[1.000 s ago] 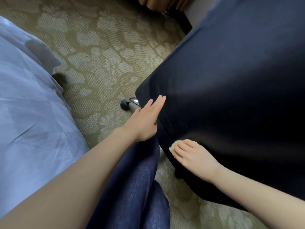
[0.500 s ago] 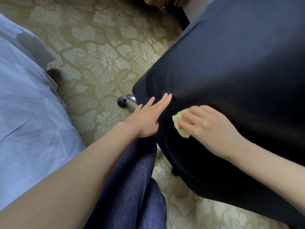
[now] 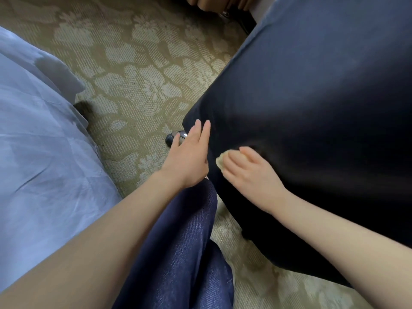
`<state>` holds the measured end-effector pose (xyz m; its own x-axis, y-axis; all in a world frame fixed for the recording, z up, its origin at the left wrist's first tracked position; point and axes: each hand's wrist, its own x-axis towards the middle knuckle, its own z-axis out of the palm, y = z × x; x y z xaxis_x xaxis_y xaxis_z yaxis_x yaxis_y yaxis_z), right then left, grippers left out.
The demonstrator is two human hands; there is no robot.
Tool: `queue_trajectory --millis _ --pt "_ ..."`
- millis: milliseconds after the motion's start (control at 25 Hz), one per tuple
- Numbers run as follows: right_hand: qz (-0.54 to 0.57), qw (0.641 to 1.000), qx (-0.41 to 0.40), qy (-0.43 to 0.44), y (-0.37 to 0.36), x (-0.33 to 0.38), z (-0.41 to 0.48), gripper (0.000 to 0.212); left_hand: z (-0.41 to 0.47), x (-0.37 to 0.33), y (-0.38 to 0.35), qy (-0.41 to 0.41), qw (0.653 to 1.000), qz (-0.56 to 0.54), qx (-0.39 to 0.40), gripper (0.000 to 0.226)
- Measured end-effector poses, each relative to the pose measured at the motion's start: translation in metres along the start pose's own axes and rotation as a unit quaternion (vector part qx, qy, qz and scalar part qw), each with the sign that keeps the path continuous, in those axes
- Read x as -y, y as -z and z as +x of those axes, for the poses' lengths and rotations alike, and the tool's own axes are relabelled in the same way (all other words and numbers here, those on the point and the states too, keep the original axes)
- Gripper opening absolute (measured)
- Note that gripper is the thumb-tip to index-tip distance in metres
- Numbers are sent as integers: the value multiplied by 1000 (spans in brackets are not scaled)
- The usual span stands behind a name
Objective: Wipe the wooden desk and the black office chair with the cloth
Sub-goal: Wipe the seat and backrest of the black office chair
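Note:
The black office chair (image 3: pixel 312 121) fills the right half of the view, its dark padded surface close to me. My right hand (image 3: pixel 252 172) presses a pale yellow cloth (image 3: pixel 220 162) against the chair's left part; only a corner of the cloth shows beyond my fingers. My left hand (image 3: pixel 189 159) rests with straight fingers against the chair's left edge, just left of the cloth. The wooden desk is out of sight.
A chair caster (image 3: pixel 176 137) peeks out under the chair's left edge on the floral carpet (image 3: pixel 138 70). A bed with a pale blue sheet (image 3: pixel 38 152) lies to the left. My leg in dark blue fabric (image 3: pixel 178 248) stands between bed and chair.
My right hand moved the cloth up the chair's surface from its lower edge, then back slightly down and left. My left hand stayed on the chair's edge.

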<state>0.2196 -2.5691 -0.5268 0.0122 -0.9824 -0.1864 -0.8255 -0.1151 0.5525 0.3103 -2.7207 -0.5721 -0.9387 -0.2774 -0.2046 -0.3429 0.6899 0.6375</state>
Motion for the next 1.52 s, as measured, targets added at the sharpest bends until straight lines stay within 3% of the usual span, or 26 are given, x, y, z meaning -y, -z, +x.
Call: queue_trajectory --millis 160,280,360,480,640,880,1080,1360,1520 --pt "16 996 67 58 -8 20 -63 39 0 -21 5 -47 998 -37 5 83" --pt "42 982 145 114 0 26 -116 20 5 -38 6 -76 995 -70 13 82" --pt "47 973 179 140 13 22 -141 22 8 -42 5 -74 994 -74 18 83" --pt "40 987 124 89 34 8 -150 25 10 -42 5 -71 994 -73 29 85" --pt "28 1000 0 -14 66 -19 -105 33 13 -34 5 -81 994 -70 37 89" --pt "-27 987 -98 -123 89 -60 10 31 11 -7 1 -96 994 -32 47 86" --pt "-17 993 -13 -119 51 -79 97 36 2 35 -1 -52 997 -24 59 86" --pt "1 988 127 -87 -26 -36 159 33 -6 69 -3 12 997 -41 68 83" --pt "-23 994 102 -44 -43 -13 147 42 -5 68 -1 20 997 -41 69 81"
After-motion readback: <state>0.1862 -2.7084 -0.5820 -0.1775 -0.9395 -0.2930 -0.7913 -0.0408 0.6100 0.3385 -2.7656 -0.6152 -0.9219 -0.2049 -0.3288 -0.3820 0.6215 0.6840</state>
